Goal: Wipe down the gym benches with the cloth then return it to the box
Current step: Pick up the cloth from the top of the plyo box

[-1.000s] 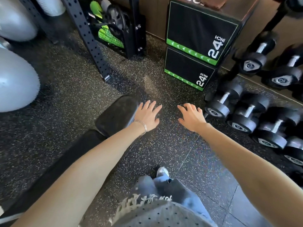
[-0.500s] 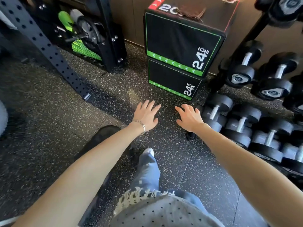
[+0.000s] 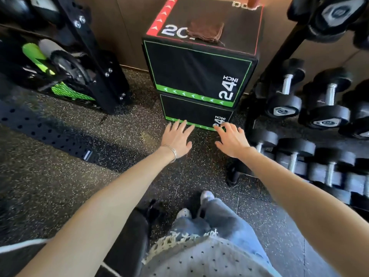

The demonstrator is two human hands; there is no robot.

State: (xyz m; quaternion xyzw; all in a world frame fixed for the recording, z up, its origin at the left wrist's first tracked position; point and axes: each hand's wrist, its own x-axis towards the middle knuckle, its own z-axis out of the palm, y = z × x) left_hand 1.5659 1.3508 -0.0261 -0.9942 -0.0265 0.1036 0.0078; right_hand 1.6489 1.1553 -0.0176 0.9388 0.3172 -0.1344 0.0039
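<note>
A folded brown cloth [image 3: 205, 31] lies on top of the upper black box [image 3: 199, 72], which is stacked on a second black box [image 3: 191, 112] against the wall. My left hand [image 3: 177, 137] and my right hand [image 3: 231, 138] are stretched out in front of me, fingers spread, holding nothing. Both hands hover low in front of the lower box, well below the cloth. A black padded bench [image 3: 127, 234] shows only at the bottom left, partly hidden behind my left arm.
A dumbbell rack [image 3: 311, 108] with several black dumbbells fills the right side. A black perforated rack upright [image 3: 46, 128] and a stand with green gear [image 3: 65, 72] occupy the left. Speckled rubber floor [image 3: 99, 176] lies between. My feet [image 3: 191, 208] are below the hands.
I have walked toward the stacked boxes, which now appear closer and larger. The bench has slid down to the bottom left of the view. Both hands stay spread and empty.
</note>
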